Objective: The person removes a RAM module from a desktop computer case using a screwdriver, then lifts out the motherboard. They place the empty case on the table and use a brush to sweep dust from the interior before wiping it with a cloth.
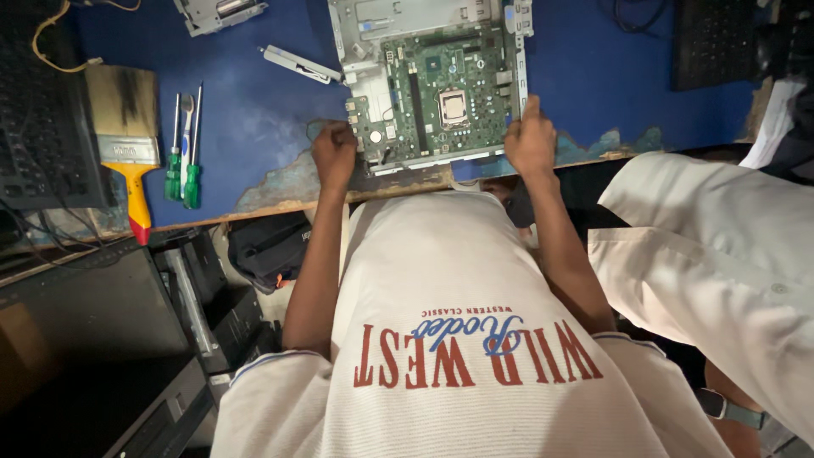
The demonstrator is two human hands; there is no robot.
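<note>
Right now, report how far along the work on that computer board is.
Done: the metal chassis lies opened on the blue table, the green motherboard exposed. In hand: the left hand and right hand grip the chassis's near edge. Left: the board sits in its tray; the screwdrivers and brush lie untouched.

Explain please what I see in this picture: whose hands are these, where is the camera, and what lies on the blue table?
The camera sits on a person's head and looks straight down, so you see their own shirt, arms and hands. The left hand and right hand grip the near edge of an open computer case with a green circuit board inside. It rests on a worn blue table. To the left lie a paintbrush and screwdrivers. Another person's sleeve shows at the right.
</note>
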